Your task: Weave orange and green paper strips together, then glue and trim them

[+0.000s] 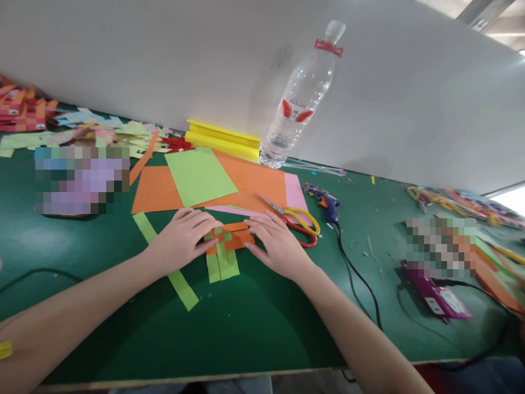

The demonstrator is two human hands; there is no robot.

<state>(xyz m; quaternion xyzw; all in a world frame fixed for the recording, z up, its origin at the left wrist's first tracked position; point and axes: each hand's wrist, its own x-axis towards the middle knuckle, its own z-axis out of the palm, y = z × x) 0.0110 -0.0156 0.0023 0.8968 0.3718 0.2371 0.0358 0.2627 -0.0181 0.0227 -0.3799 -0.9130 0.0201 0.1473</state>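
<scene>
A small piece of woven paper strips (229, 241), orange crossed with light green, lies on the table before me, its green ends hanging toward me. My left hand (184, 238) grips its left side between thumb and fingers. On the opposite side, my right hand (279, 241) pinches the orange end. Under my left wrist runs a loose green paper strip (184, 290). Just beyond my right hand are scissors (301, 219) with yellow and red handles, lying partly open on paper. A green sheet (200, 178) rests over orange sheets (254, 178) behind my hands.
A blue glue gun (326, 202) with a black cord lies to the right. A clear bottle (303, 93) stands near the white partition, beside folded yellow card (221, 141). Paper scraps (123, 134) pile at the back left. A purple power strip (437, 295) sits far right.
</scene>
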